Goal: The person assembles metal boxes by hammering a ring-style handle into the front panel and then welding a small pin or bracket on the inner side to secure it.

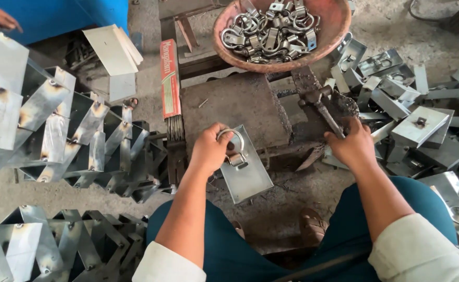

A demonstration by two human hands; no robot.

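Gritty concrete workshop floor (271, 209), heaped with folded steel parts (57, 125); dark iron block (234, 104); red bowl (339, 26) of ring clips; flat metal plate (247, 175) against block; left hand (208, 149) gripped plate's ring (233, 137); right hand (352, 146) clenched around hammer (320, 107)

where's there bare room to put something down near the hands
Bare patches: the dark metal block top between the red rod packet and the hammer, and the floor below the flat steel plate the left hand holds. Crowded: stacked folded steel pieces left, loose ones right.
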